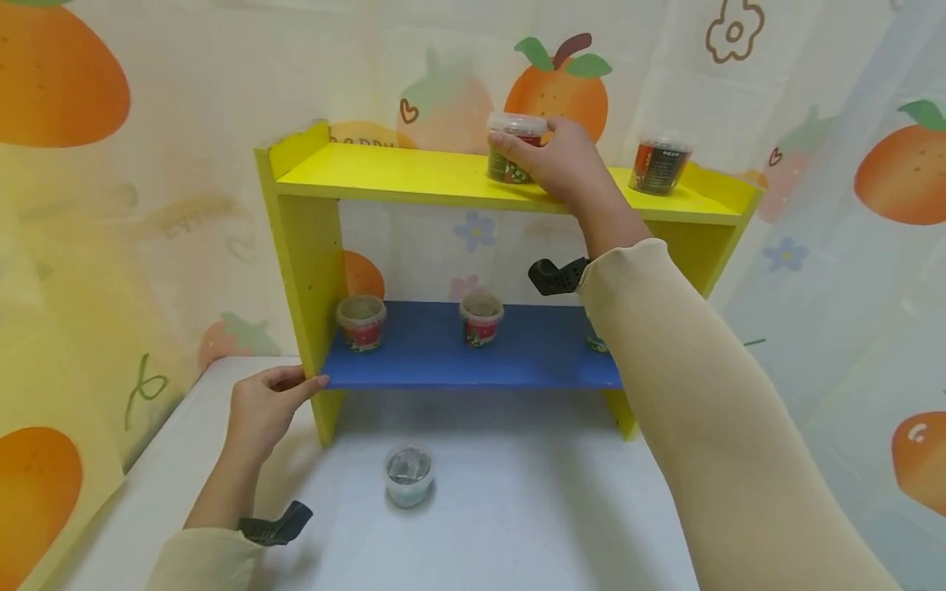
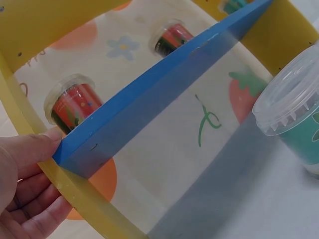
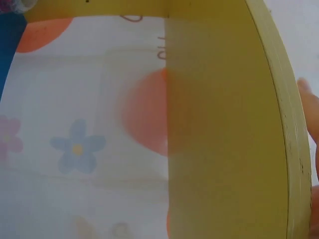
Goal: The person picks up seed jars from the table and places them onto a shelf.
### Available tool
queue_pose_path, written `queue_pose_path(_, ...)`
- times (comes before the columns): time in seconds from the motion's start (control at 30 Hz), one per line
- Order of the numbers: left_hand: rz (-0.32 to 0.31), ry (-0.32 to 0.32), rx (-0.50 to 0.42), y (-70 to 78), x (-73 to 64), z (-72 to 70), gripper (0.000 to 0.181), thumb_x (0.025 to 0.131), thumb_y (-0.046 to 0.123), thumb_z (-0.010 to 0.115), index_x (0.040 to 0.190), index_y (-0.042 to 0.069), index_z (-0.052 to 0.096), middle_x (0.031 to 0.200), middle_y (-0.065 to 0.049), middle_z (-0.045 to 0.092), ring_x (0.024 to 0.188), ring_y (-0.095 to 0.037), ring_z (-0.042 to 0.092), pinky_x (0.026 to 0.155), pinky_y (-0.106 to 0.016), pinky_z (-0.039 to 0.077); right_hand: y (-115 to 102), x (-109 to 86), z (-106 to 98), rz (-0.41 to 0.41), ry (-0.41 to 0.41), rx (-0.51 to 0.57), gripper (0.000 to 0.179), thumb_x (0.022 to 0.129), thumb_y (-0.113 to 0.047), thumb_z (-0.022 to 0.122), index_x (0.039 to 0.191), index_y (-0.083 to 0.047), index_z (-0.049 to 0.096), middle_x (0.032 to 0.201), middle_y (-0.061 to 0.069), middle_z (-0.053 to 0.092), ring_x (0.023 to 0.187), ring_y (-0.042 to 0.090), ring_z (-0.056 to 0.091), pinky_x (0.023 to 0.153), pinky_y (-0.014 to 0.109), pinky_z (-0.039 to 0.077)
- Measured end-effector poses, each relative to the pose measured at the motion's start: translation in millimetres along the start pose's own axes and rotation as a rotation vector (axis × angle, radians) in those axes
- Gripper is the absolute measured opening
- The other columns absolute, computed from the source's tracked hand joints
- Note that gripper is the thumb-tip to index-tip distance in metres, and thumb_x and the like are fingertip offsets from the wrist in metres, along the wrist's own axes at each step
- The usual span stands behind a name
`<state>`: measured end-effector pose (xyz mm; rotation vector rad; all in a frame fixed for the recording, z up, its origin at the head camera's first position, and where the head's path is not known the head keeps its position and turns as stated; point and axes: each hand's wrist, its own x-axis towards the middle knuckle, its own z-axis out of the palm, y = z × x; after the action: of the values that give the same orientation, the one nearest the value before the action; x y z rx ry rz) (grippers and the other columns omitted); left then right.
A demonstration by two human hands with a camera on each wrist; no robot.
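Note:
My right hand [image 1: 565, 164] grips a small lidded plastic tub [image 1: 516, 123] with a dark red-and-green label, upright over the top yellow shelf [image 1: 399, 168]. In the right wrist view, only the fingers [image 3: 310, 112] show past the yellow board's edge; the tub is hidden there. Low on the left, my left hand [image 1: 259, 410] pinches the yellow side panel [image 1: 299, 263] where the blue shelf [image 1: 421, 361] meets it. The left wrist view shows the thumb on the front edge and the other fingers curled around the panel's outer side.
A dark-labelled tub [image 1: 660, 166] stands at the top shelf's right. Two red-labelled tubs, one left [image 1: 362, 324] and one central [image 1: 481, 320], stand on the blue shelf; another [image 1: 597, 341] is partly behind my right sleeve. A teal tub [image 1: 408, 476] stands on the white table [image 1: 502, 509].

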<state>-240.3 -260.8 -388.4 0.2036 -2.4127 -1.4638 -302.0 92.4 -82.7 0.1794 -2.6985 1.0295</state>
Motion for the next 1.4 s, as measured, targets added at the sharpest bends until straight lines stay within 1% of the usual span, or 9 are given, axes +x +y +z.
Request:
queue_pose_path(0.27,-0.012,-0.001,-0.022,-2.0,-0.2,-0.6,0.057,0.080,0.053,0.076,0.114,0.006,0.073,0.089,0.008,0.072,0.082,-0.008,0.061,0.070,-0.019,0.050,11.8,-12.4,10.7,-0.182,0.219,0.223,0.089,0.087,-0.059,0.064,0.157,-0.026,0.021,0.156,-0.005,0.039,0.140,0.007,0.040,0.112,0.022,0.034)
queue_pose_path(0.47,-0.010,0.005,-0.019,0.5,2.8,-0.8,0.056,0.080,0.053,0.076,0.113,0.007,0.073,0.090,0.006,0.073,0.082,-0.009,0.062,0.070,-0.018,0.050,24.7,-39.7,34.2,-0.531,0.443,0.522,0.069,0.090,-0.022,0.073,0.149,-0.006,0.041,0.150,0.005,0.047,0.136,0.008,0.045,0.112,0.018,0.033)
queue_pose_path(0.63,-0.002,0.005,-0.042,1.0,5.3,0.7,0.056,0.080,0.051,0.077,0.113,0.006,0.072,0.091,0.004,0.072,0.081,-0.009,0.063,0.070,-0.017,0.051,50.7,-74.7,83.6,-0.916,0.686,0.597,0.056,0.087,-0.031,0.077,0.122,0.009,0.061,0.124,0.021,0.064,0.120,0.025,0.059,0.107,0.038,0.045)
queue_pose_path(0.7,-0.008,-0.005,-0.053,0.4,5.3,1.6,0.057,0.080,0.052,0.077,0.113,0.006,0.072,0.092,0.004,0.072,0.081,-0.008,0.063,0.071,-0.016,0.052,65.8,-91.7,109.9,-1.009,0.684,0.544,0.056,0.085,-0.038,0.076,0.114,0.009,0.066,0.113,0.021,0.069,0.110,0.027,0.064,0.100,0.039,0.050)
queue_pose_path(0.77,-0.016,-0.008,-0.062,-0.4,4.5,2.2,0.057,0.080,0.051,0.077,0.114,0.005,0.072,0.093,0.003,0.072,0.081,-0.007,0.064,0.071,-0.016,0.052,81.9,-109.4,138.5,-1.061,0.566,0.491,0.045,0.084,-0.031,0.079,0.106,0.006,0.069,0.104,0.018,0.072,0.100,0.025,0.069,0.092,0.035,0.054)
queue_pose_path(0.87,-0.024,-0.001,-0.060,-1.7,2.7,1.6,0.057,0.080,0.052,0.077,0.113,0.006,0.072,0.094,0.001,0.072,0.082,-0.008,0.063,0.072,-0.016,0.051,104.5,-131.5,181.0,-1.034,0.220,0.404,0.032,0.079,-0.020,0.083,0.103,-0.001,0.073,0.097,0.011,0.074,0.092,0.018,0.070,0.085,0.027,0.056)
queue_pose_path(1.0,-0.021,0.009,-0.062,-1.5,1.3,1.1,0.056,0.080,0.050,0.077,0.114,0.006,0.072,0.096,-0.002,0.072,0.082,-0.009,0.064,0.072,-0.017,0.051,126.4,-148.0,222.3,-0.784,-0.249,0.214,0.044,0.080,-0.028,0.082,0.118,-0.012,0.069,0.113,0.001,0.071,0.106,0.012,0.066,0.092,0.027,0.053)
queue_pose_path(1.13,-0.031,0.009,-0.046,-0.6,0.5,0.0,0.056,0.080,0.051,0.077,0.114,0.007,0.072,0.099,-0.005,0.072,0.083,-0.009,0.063,0.072,-0.016,0.051,139.5,-153.4,245.8,-0.495,-0.568,0.049,0.075,0.079,-0.045,0.080,0.143,-0.020,0.051,0.141,-0.004,0.054,0.130,0.015,0.051,0.105,0.039,0.044)
queue_pose_path(1.4,0.018,0.022,-0.057,-1.9,0.2,0.5,0.054,0.080,0.047,0.078,0.110,0.003,0.073,0.093,-0.004,0.073,0.077,-0.006,0.064,0.069,-0.016,0.052,162.4,-156.2,272.3,-0.320,-0.736,0.058,0.096,0.073,-0.037,0.087,0.151,-0.012,0.038,0.150,0.004,0.046,0.136,0.021,0.046,0.109,0.036,0.041)
